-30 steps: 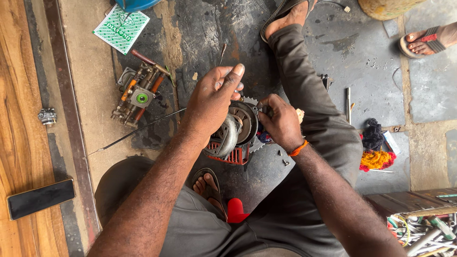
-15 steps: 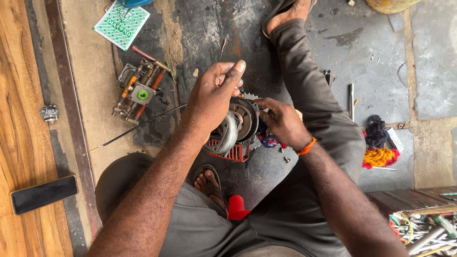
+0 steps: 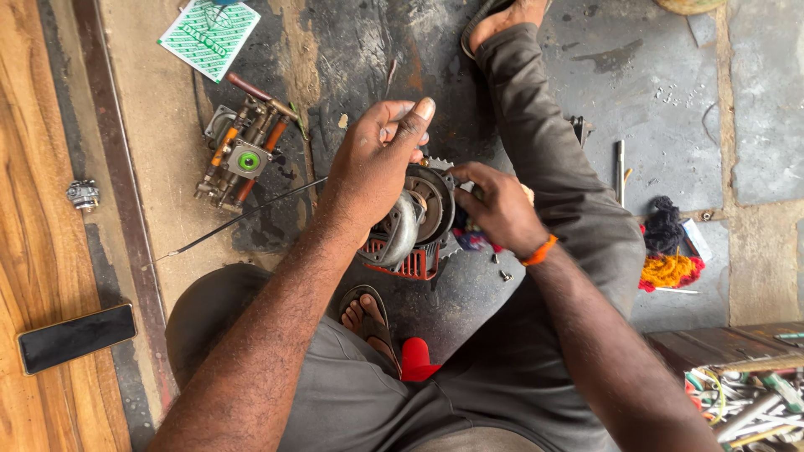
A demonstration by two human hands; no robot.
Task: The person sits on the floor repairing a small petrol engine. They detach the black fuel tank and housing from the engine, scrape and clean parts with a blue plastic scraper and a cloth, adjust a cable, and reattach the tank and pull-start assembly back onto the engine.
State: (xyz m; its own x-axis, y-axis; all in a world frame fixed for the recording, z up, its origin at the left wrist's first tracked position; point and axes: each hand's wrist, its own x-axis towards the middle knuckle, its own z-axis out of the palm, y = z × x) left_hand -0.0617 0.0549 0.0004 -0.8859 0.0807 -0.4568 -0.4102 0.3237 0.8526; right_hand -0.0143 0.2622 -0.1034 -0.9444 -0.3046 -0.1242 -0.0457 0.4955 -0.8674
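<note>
A small engine [image 3: 412, 228] with an orange-red housing, a dark round flywheel and a silver curved part rests on the dark floor between my legs. My left hand [image 3: 374, 164] lies over its top left, fingers curled around it and thumb pointing up. My right hand [image 3: 499, 207] grips its right side, fingers closed near the flywheel's edge; an orange band circles that wrist. What the right fingers pinch is hidden.
A brass and copper pump assembly [image 3: 242, 151] lies at upper left beside a thin rod [image 3: 239, 218] and a green patterned card [image 3: 208, 35]. A black phone [image 3: 76, 336] and a small metal part [image 3: 84, 194] lie on wood. Rags [image 3: 667, 251], loose screws [image 3: 501, 268] and tools [image 3: 745, 398] sit right.
The view has shifted slightly. Both hands stay on the engine, with the left hand's fingers moved a little over its top.
</note>
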